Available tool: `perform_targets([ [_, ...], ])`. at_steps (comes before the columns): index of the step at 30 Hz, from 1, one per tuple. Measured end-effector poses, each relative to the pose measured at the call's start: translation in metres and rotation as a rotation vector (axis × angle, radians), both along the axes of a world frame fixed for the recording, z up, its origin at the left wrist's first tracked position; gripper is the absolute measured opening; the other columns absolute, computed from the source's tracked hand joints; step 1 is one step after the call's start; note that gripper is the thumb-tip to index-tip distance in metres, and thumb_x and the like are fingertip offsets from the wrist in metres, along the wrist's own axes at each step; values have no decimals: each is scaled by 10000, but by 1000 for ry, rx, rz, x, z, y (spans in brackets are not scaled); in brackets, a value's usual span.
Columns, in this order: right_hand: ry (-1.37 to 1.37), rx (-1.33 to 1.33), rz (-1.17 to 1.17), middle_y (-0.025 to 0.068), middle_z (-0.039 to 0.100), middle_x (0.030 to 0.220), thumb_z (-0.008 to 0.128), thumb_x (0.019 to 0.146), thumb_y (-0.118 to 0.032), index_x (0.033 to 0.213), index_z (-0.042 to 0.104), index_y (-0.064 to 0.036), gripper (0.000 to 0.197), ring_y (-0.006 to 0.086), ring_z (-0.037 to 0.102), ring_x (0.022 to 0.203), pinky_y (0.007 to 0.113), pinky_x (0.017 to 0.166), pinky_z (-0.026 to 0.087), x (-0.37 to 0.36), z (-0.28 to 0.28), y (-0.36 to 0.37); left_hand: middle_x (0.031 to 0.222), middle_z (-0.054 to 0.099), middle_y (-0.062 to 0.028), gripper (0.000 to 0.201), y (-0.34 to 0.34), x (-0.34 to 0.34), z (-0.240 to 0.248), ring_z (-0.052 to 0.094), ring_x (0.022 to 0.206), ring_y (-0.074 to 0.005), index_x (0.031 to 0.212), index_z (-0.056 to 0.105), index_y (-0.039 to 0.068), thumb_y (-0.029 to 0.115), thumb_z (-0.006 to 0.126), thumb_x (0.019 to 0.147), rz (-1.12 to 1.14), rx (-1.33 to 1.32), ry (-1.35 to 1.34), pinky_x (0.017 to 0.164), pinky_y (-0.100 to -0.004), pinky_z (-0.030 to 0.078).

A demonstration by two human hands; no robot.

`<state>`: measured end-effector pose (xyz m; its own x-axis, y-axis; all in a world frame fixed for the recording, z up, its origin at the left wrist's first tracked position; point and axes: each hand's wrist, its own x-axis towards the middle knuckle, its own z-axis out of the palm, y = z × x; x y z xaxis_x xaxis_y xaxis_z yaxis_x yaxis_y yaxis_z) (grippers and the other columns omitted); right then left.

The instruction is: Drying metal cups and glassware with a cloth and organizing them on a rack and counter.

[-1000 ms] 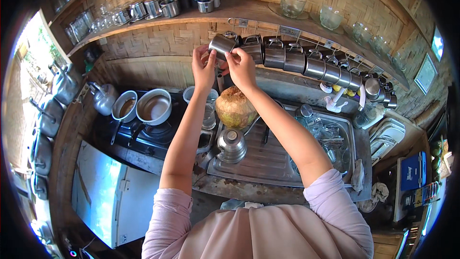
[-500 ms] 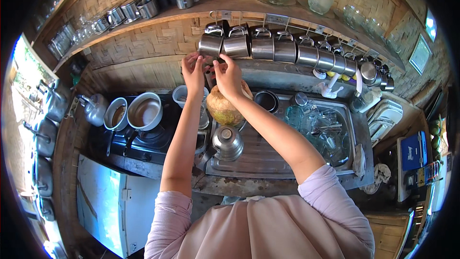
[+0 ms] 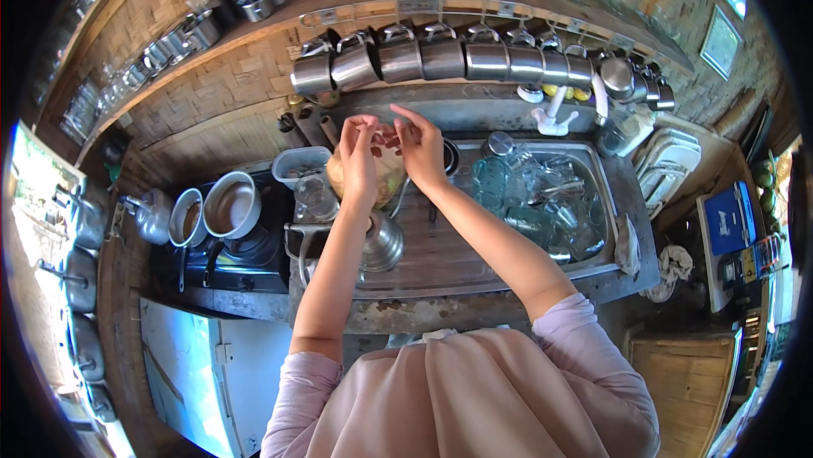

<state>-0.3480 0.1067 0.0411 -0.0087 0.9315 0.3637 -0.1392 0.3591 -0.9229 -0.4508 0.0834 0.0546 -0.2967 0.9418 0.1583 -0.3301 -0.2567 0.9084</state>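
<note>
My left hand point(image 3: 359, 157) and my right hand point(image 3: 422, 151) are raised close together over the far edge of the counter. Their fingers are bent toward each other and the tips almost meet. On the right hand the index finger points up and out. Small dark reddish spots show between the fingertips; whether something thin is held there I cannot make out. Just below and behind the hands rests a yellow-brown coconut point(image 3: 391, 180), partly hidden by them. A steel kettle point(image 3: 385, 245) stands nearer, partly behind my left forearm. A clear glass jar point(image 3: 316, 200) sits left of the coconut.
Steel mugs point(image 3: 400, 60) hang in a row below the wooden shelf point(image 3: 356, 2). At right, the sink point(image 3: 605, 229) holds several glasses under a white faucet point(image 3: 555, 115). A stove point(image 3: 262, 259) with a saucepan point(image 3: 233, 204) is at left, beside a plastic tub point(image 3: 298, 157).
The view has shifted right, so shelf, mugs and counter sit farther left. My hands stay together but now come lower, in front of the coconut. My right index finger has stretched out.
</note>
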Motion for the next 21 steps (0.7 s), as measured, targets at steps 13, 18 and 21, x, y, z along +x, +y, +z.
perform_targets([
  [13, -189, -248, -155, 44, 635, 780, 484, 837, 28, 1013, 591, -15, 211, 97, 601, 658, 212, 566, 449, 175, -137, -58, 891, 558, 1, 184, -31, 123, -125, 530, 762, -85, 1001, 528, 87, 234, 551, 893, -314, -191, 468, 603, -227, 411],
  [18, -377, -279, -152, 71, 635, 826, 535, 789, -13, 1010, 568, -7, 223, 128, 607, 700, 245, 609, 461, 222, -160, -29, 896, 593, -74, 315, 10, 140, -200, 567, 763, -184, 1030, 528, 40, 299, 587, 861, -66, -226, 754, 665, -294, 438],
  [21, -435, -338, -91, 70, 621, 878, 562, 787, -62, 1036, 549, -14, 254, 127, 599, 732, 252, 614, 460, 242, -168, -19, 902, 630, -152, 401, 28, 156, -198, 616, 809, -298, 1035, 535, 12, 355, 596, 837, -25, -340, 843, 741, -371, 470],
])
